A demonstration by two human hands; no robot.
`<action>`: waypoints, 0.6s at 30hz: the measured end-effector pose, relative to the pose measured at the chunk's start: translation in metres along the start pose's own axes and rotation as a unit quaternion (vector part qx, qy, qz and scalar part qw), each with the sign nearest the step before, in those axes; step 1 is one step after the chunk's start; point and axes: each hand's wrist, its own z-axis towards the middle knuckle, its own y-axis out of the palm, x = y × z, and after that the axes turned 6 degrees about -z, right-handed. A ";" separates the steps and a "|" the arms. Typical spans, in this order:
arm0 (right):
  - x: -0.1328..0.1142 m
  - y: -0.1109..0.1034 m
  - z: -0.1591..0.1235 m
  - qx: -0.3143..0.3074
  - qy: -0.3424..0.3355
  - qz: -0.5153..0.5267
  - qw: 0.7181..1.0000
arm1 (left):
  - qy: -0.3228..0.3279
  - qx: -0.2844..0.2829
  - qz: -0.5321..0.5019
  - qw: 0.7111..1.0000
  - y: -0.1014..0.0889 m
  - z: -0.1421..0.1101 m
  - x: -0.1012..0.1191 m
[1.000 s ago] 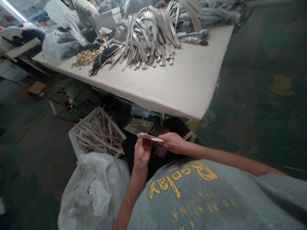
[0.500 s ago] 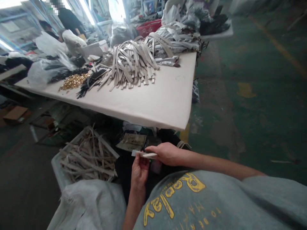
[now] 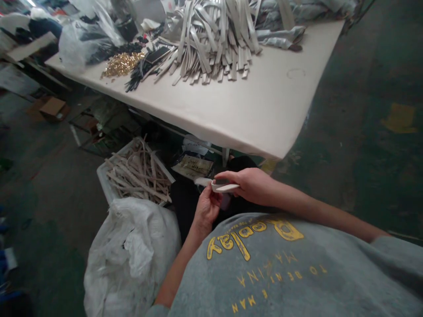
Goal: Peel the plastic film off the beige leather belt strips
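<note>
Both my hands hold one pale strap (image 3: pixel 222 186) low in front of my grey shirt, below the table's near edge. My left hand (image 3: pixel 206 209) grips its left end from underneath, fingers curled. My right hand (image 3: pixel 251 186) pinches the strap from above, fingers closed over its right part. On the white table (image 3: pixel 261 110) lies a big heap of similar grey-white straps (image 3: pixel 211 42).
A white crate (image 3: pixel 109 187) of beige straps stands on the floor to my left, behind a crumpled white plastic bag (image 3: pixel 128 259). Gold fittings (image 3: pixel 121 65), black pieces and plastic bags crowd the table's far left. Green floor lies to the right.
The view tilted up toward the table half a second ago, then came back down. Both hands kept hold of the strap, which now curves slightly between them.
</note>
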 end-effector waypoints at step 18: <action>0.009 0.007 0.000 0.022 0.060 -0.069 0.996 | -0.010 0.024 -0.056 0.998 0.003 0.006 0.006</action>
